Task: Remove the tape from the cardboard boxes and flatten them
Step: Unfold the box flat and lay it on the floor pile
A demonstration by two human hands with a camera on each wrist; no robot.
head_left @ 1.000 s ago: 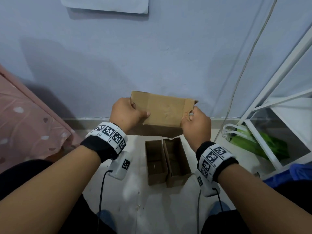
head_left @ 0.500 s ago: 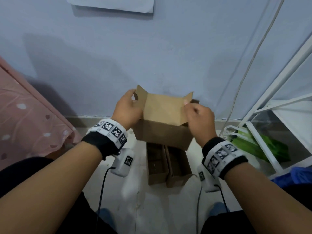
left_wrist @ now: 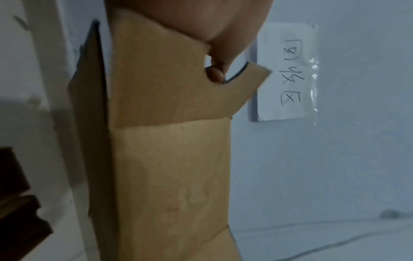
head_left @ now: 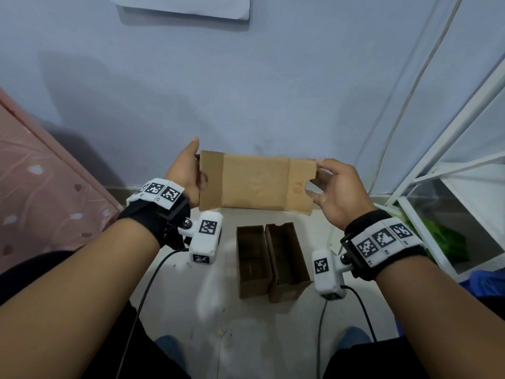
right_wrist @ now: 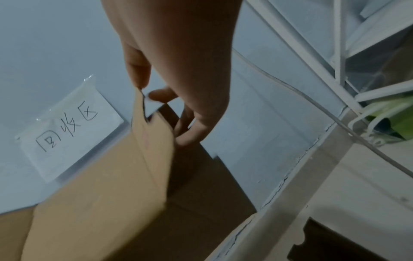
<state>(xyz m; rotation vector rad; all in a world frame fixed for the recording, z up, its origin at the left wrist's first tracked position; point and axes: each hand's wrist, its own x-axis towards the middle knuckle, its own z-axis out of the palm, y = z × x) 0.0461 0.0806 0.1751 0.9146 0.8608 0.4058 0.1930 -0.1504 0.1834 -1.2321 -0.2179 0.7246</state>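
Observation:
A brown cardboard box (head_left: 254, 184) is held up in front of the wall, its end flaps spread out to the left and right. My left hand (head_left: 196, 170) grips the left flap, the palm against its edge. In the left wrist view a fingertip (left_wrist: 215, 74) shows through the flap's notch. My right hand (head_left: 318, 181) pinches the notched right flap, thumb on top and fingers behind. The right wrist view shows the same pinch (right_wrist: 161, 98) on the box (right_wrist: 100, 203). No tape is visible on this side. Two more open cardboard boxes (head_left: 252, 258) (head_left: 287, 255) stand side by side on the floor below.
A white metal shelf frame (head_left: 464, 119) stands at the right with a green bag (head_left: 442, 236) under it. Pink fabric (head_left: 41, 187) fills the left side. A cable (head_left: 404, 105) runs down the wall. A handwritten paper sign (head_left: 185, 6) (left_wrist: 283, 74) hangs above. My knees border the pale floor.
The flaps lay folded against the box, then swung outward. My hands have moved apart and the flaps now lie spread wide to both sides.

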